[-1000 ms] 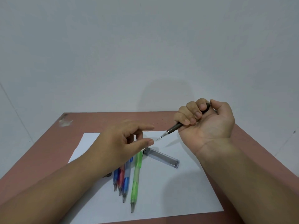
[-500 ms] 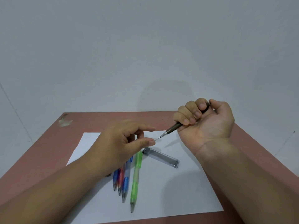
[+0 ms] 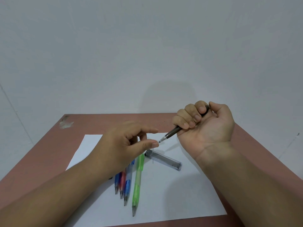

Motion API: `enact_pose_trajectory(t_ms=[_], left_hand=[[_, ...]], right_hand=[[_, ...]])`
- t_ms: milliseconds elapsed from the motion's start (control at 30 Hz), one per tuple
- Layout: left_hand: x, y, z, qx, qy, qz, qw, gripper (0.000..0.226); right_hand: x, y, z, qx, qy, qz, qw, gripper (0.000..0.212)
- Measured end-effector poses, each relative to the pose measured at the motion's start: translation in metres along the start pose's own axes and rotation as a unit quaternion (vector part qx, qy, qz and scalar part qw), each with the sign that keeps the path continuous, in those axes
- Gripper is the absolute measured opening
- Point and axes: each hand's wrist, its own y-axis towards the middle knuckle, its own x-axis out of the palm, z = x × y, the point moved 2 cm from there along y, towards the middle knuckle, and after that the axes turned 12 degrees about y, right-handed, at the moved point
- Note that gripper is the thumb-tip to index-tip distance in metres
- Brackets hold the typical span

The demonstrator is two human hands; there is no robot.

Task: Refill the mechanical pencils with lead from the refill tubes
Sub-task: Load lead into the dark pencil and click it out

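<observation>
My right hand (image 3: 208, 126) grips a dark mechanical pencil (image 3: 172, 133) in a fist, thumb on its top end, tip pointing down-left. My left hand (image 3: 124, 145) hovers above the paper with the forefinger stretched out and the thumb tip touching the pencil's metal tip. A clear lead refill tube (image 3: 164, 159) lies on the paper below the hands, with a thin lead (image 3: 152, 157) beside its dark cap end. A green pencil (image 3: 137, 181) and three blue and red ones (image 3: 122, 182) lie side by side, tips toward me, partly under my left wrist.
Everything lies on a white sheet of paper (image 3: 180, 194) on a reddish-brown table (image 3: 262, 153) against a pale wall. A small dark piece (image 3: 110, 178) peeks out beside my left forearm. A scuffed patch (image 3: 66, 123) marks the far left corner.
The thin lead that stuck out between the pencil tip and my left thumb has shortened, and the thumb now sits right at the tip. The right hand stays put.
</observation>
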Motion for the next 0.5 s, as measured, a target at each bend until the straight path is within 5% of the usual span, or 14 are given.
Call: enact_pose_trajectory(t_ms=[500], left_hand=[[-0.0005, 0.0006, 0.0001, 0.011, 0.012, 0.016, 1.0, 0.027]], right_hand=[[-0.0016, -0.0009, 0.0031, 0.015, 0.022, 0.006, 1.0, 0.03]])
